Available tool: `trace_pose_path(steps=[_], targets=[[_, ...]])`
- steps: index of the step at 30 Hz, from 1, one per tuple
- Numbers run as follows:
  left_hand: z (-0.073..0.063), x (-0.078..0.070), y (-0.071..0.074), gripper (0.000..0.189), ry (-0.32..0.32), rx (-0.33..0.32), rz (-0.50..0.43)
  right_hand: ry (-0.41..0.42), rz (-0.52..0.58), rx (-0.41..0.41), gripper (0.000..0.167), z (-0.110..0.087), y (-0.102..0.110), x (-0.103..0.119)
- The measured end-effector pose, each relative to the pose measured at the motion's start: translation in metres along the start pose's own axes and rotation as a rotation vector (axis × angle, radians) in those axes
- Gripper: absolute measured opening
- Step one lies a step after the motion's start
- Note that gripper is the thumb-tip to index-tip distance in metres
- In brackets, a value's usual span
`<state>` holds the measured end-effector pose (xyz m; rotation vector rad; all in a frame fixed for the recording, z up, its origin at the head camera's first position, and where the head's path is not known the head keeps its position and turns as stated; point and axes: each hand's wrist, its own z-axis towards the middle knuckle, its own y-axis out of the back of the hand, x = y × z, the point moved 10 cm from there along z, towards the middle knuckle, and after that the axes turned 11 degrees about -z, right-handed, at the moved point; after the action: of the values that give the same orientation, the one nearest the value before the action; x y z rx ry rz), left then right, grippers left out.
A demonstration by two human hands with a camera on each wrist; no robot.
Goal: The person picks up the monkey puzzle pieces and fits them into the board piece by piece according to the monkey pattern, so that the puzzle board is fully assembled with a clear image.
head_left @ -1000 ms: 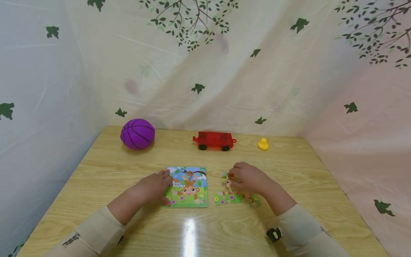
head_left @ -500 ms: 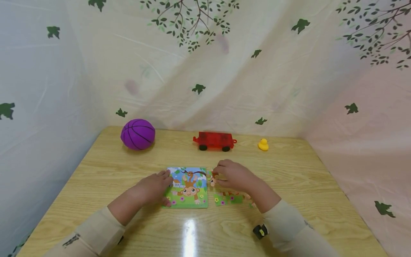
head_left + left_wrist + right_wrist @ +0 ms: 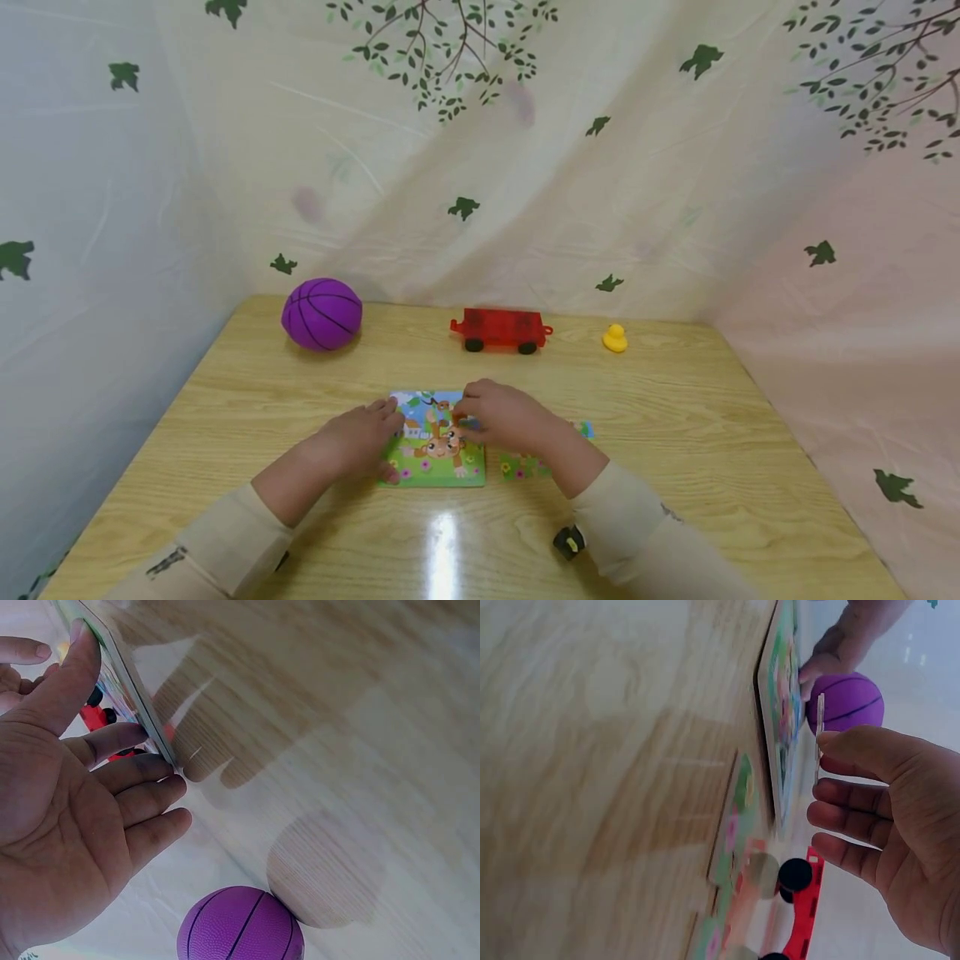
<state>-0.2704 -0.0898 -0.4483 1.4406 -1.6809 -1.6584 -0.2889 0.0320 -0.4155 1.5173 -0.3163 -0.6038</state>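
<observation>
A square picture puzzle board with a cartoon monkey on it lies flat on the table, in the middle of the head view. My left hand rests at its left side; in the left wrist view the thumb and fingertips touch the board's edge, with the fingers nearly straight. Just above the board, my right hand pinches a thin puzzle piece between thumb and fingers, seen edge-on in the right wrist view. To the right of the board lie several loose puzzle pieces, partly hidden under my right hand and wrist.
Along the back of the wooden table stand a purple ball, a red toy wagon with black wheels, and a small yellow duck. Behind them hangs a pale curtain with leaf prints.
My right hand has moved left with the puzzle piece, from among the loose pieces to over the board's right part. The left hand has stayed in place.
</observation>
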Motion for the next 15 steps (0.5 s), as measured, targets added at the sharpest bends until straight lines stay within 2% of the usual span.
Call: trace_pose_path(steps=[9, 15], targets=[[0.002, 0.001, 0.001, 0.075, -0.007, -0.020, -0.001, 0.014, -0.074, 0.040, 0.021, 0.016, -0.010, 0.017], [0.002, -0.003, 0.000, 0.079, -0.039, -0.013, -0.002, 0.017, -0.104, 0.061, 0.022, 0.020, -0.015, 0.022]])
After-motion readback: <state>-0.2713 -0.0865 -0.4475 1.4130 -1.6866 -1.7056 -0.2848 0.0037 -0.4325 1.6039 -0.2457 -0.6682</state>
